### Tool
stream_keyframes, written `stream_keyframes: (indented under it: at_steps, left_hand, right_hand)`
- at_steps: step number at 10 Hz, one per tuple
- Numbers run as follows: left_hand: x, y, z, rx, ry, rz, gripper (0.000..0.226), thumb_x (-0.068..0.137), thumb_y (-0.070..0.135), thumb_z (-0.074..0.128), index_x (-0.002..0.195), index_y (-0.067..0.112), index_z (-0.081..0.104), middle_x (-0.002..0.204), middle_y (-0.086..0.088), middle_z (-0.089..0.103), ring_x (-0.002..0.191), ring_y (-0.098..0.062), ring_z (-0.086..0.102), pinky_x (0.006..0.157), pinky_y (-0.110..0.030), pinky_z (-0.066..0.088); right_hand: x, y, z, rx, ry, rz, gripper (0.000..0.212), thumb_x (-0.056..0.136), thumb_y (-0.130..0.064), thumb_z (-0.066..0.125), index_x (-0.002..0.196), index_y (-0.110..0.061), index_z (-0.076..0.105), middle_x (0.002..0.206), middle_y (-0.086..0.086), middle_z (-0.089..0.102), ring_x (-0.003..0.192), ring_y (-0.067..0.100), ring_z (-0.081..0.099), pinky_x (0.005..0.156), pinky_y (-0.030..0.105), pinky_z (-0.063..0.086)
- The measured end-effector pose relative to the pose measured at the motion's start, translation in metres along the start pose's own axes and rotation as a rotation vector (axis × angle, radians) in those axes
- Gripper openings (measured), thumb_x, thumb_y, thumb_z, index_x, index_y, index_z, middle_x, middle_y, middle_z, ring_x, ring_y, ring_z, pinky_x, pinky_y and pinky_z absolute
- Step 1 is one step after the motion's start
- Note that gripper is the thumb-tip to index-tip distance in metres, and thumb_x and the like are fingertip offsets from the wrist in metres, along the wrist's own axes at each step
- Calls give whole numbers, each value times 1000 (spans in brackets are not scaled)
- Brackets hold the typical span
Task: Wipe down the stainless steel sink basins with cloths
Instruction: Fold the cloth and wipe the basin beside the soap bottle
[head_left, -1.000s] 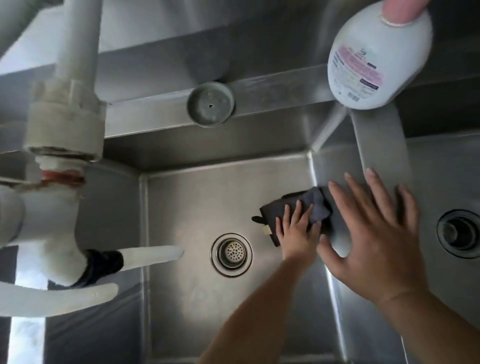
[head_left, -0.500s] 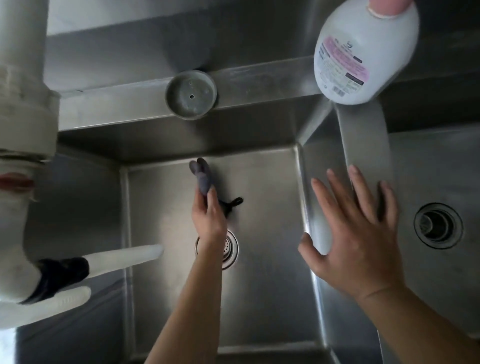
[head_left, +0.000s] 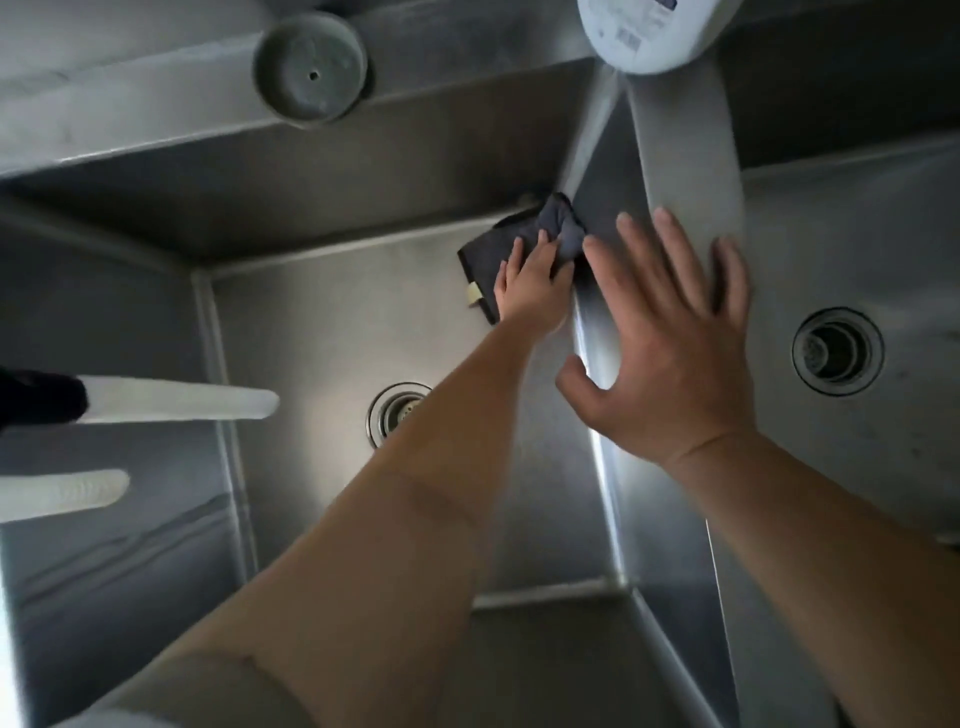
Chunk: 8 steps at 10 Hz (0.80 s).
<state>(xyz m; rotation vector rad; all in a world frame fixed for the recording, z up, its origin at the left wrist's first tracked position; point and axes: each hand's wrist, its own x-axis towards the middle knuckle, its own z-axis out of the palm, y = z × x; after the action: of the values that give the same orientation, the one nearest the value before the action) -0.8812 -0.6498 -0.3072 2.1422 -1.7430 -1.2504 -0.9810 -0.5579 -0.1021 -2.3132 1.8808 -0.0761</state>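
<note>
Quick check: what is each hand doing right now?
Left hand: pressing the dark cloth into the basin's far corner.
Right hand: open, fingers spread, holding nothing.

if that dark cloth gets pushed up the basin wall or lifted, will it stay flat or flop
Probably flop: the dark cloth is already bunched and creased under the left hand in the far corner of the left basin, so it looks soft and limp. It likely slides easily on the smooth steel while pressed. Lifted by one edge, it would probably hang and fold.
</note>
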Motion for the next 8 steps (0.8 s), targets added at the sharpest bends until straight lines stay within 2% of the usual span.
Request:
stream_keyframes:
  at_steps: [2,3,4,5,6,7,8]
  left_hand:
    - [-49,-26,-8,81,-151,114,50,103,44,37,152,37,31,164,9,24,154,-13,7,124,-34,4]
    - [-95,-35,-3,165,-196,206,50,105,34,43,153,25,34,161,1,32,152,-23,19,122,-38,15]
    - [-139,-56,23,198,-302,224,48,105,39,40,152,34,34,164,1,23,152,-27,15,122,-42,13]
    - [-167,-64,41,179,-325,256,49,104,40,41,152,34,35,164,5,23,153,-24,14,122,-44,13]
    - [-185,-81,61,289,-409,280,51,99,45,41,149,44,30,166,2,17,154,-22,9,122,-44,11]
    - [-221,-86,69,392,-590,429,49,103,36,42,151,36,33,166,2,15,154,-21,2,121,-45,8]
    - [-240,-119,93,502,-809,462,62,97,41,53,154,37,30,165,8,14,153,-25,10,121,-43,10]
  right_hand:
    - [4,-4,1,25,39,2,80,78,-54,46,149,-21,35,162,7,27,152,26,18,119,59,12]
    - [0,-6,0,6,-11,2,82,76,-54,44,150,-22,34,164,6,21,153,26,14,120,58,9]
    - [-16,-4,2,49,24,4,72,81,-47,46,146,-18,42,164,9,22,151,27,21,120,56,13]
    - [-71,-13,9,186,103,100,61,84,-33,54,142,-14,49,163,12,23,149,30,25,119,54,16]
    - [-179,-46,7,260,-11,125,53,87,-28,53,138,-15,52,163,9,22,151,32,20,118,60,16]
    - [-247,-88,5,189,-171,263,51,86,-33,53,136,-25,51,162,1,27,152,25,17,118,62,13]
    - [-265,-125,15,222,-275,432,52,85,-37,52,137,-28,50,160,0,32,150,26,22,118,60,11]
